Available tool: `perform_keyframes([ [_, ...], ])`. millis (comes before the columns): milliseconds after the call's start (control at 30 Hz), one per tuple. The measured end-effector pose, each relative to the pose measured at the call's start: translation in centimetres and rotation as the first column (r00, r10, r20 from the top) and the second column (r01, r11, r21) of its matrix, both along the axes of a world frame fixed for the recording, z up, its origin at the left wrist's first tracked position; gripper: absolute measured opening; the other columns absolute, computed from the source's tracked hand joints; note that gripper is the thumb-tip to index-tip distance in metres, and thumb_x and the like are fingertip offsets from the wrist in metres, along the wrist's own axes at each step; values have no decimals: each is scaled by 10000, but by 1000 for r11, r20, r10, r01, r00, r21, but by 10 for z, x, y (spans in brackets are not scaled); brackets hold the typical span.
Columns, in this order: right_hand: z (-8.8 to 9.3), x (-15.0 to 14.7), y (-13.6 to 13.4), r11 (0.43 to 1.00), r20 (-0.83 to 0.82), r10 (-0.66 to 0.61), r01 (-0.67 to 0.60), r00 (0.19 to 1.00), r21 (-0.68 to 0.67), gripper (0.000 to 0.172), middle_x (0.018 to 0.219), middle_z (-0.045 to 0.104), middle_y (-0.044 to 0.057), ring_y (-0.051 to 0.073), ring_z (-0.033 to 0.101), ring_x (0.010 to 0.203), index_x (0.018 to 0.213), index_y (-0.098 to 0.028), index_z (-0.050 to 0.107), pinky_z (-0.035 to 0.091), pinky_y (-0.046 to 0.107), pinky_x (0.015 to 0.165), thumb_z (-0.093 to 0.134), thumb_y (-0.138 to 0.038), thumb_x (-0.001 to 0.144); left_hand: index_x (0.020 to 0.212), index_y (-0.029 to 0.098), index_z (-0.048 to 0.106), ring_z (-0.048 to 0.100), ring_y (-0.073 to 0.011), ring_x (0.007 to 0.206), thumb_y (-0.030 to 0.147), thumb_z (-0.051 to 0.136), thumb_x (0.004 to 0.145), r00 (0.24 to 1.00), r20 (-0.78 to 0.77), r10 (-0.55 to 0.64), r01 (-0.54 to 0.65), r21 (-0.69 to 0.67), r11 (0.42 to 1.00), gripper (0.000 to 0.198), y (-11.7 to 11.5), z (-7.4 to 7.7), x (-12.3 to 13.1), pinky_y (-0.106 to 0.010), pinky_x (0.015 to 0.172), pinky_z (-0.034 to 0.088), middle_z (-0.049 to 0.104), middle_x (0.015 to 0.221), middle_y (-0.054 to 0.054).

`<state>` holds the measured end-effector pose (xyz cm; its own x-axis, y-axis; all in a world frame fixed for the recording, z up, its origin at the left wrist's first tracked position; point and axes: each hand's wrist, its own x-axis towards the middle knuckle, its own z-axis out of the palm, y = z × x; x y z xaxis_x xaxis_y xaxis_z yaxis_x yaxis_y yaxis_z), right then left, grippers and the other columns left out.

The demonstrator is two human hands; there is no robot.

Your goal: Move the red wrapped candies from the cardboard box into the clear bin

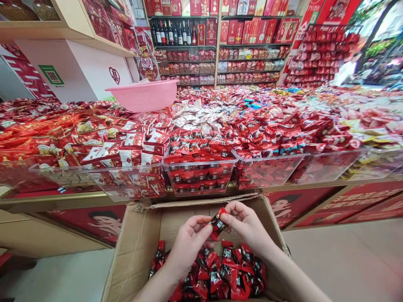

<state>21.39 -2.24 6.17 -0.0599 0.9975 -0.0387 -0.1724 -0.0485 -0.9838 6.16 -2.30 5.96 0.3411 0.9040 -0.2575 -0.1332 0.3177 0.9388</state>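
A small red and black wrapped candy (218, 224) is held between my two hands, above an open cardboard box (132, 247). My left hand (192, 237) pinches its lower left side with thumb and fingers. At its upper right end, my right hand (242, 222) grips the wrapper the same way. Many loose candies (217, 277) in matching wrappers lie in the bottom of the box, partly covered by my forearms. Just beyond the box stands a clear plastic bin (201, 176) with similar red and black candies stacked in rows.
More clear bins of wrapped sweets (270, 170) line the counter on both sides. A pink plastic basket (145, 95) rests on the sweets at the back left. Shelves with bottles (171, 33) and red gift boxes (242, 31) stand behind.
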Motion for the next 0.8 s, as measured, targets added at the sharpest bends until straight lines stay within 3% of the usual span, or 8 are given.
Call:
perform_keyframes([
  [167, 16, 1, -6, 996, 148, 21, -33, 989, 81, 172, 603, 521, -26, 76, 467, 520, 704, -176, 487, 406, 201, 495, 561, -330, 690, 813, 173, 529, 601, -136, 635, 307, 594, 670, 1000, -15, 19, -19, 39, 999, 206, -2, 3, 1, -220, 553, 447, 635, 759, -26],
  [267, 42, 11, -3, 970, 356, 11, -96, 934, 222, 118, 669, 559, -2, 97, 509, 598, 743, -177, 533, 428, 218, 560, 530, -292, 720, 858, 190, 530, 594, -150, 714, 305, 579, 682, 999, -51, 14, -7, 134, 991, 217, -4, 6, 0, -232, 601, 452, 625, 837, -38],
  [333, 70, 23, 6, 907, 480, -164, -60, 862, 418, 99, 726, 585, 13, 115, 533, 672, 767, -182, 557, 435, 238, 627, 517, -264, 730, 925, 211, 506, 584, -149, 753, 308, 564, 692, 998, -58, -6, 16, 176, 984, 258, -5, 5, -1, -238, 629, 450, 607, 903, -41],
  [400, 101, 35, 21, 795, 510, -399, 10, 762, 607, 119, 780, 600, 25, 129, 542, 723, 810, -183, 566, 432, 263, 677, 507, -251, 734, 915, 215, 504, 578, -136, 735, 310, 544, 707, 997, -74, -23, 35, 166, 986, 232, -7, 2, -2, -243, 652, 447, 604, 889, -33],
  [500, 133, 48, 51, 687, 515, -570, 28, 640, 726, 157, 796, 611, 36, 135, 549, 729, 845, -166, 568, 432, 280, 684, 482, -252, 746, 833, 191, 531, 565, -125, 702, 300, 533, 714, 989, -138, -50, 68, 129, 989, 161, -10, -5, -4, -245, 678, 440, 614, 798, -24],
  [633, 138, 53, 80, 683, 597, -589, -60, 545, 728, 152, 749, 622, 29, 126, 555, 672, 825, -161, 583, 432, 267, 641, 488, -245, 741, 826, 173, 539, 552, -129, 687, 296, 512, 726, 975, -207, -84, 112, 131, 985, 161, -14, -12, -8, -244, 662, 435, 620, 775, -29],
  [800, 127, 52, 86, 669, 641, -615, -126, 460, 732, 129, 705, 627, 16, 115, 553, 608, 794, -172, 596, 421, 245, 594, 505, -233, 726, 831, 167, 535, 550, -132, 691, 293, 498, 733, 965, -246, -85, 119, 128, 985, 164, -15, -17, -18, -248, 669, 427, 624, 781, -33],
])
